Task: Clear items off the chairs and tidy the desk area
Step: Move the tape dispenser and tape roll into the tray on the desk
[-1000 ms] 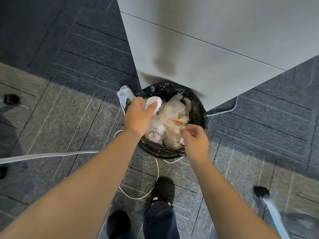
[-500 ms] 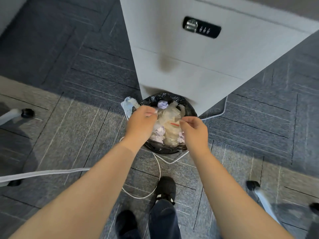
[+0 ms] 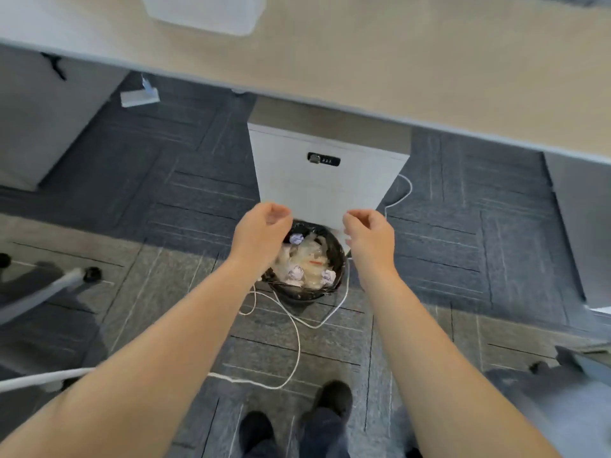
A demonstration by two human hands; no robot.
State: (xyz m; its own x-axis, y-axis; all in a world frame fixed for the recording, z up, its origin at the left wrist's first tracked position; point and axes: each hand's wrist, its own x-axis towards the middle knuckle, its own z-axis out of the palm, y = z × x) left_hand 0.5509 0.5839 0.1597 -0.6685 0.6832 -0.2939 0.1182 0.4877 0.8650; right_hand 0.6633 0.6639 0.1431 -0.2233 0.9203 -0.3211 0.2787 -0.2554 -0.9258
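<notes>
A round waste bin (image 3: 305,294) with a black liner stands on the carpet in front of a white drawer cabinet (image 3: 325,190). It is full of clear plastic wrap and crumpled paper balls (image 3: 296,272). My left hand (image 3: 259,234) hovers above the bin's left rim, fingers loosely curled, holding nothing. My right hand (image 3: 370,238) hovers above the bin's right side, also loosely curled and empty. The two hands are apart from the rubbish.
The light wooden desk (image 3: 396,61) spans the top with a white object (image 3: 205,11) on it. A white cable (image 3: 294,342) loops on the floor around the bin. Chair legs with castors (image 3: 89,274) sit left; another chair base (image 3: 562,361) right. My feet (image 3: 334,401) are below.
Both hands have lifted up out of the bin and let go of the rubbish. My head has risen, so the desk top has come into view.
</notes>
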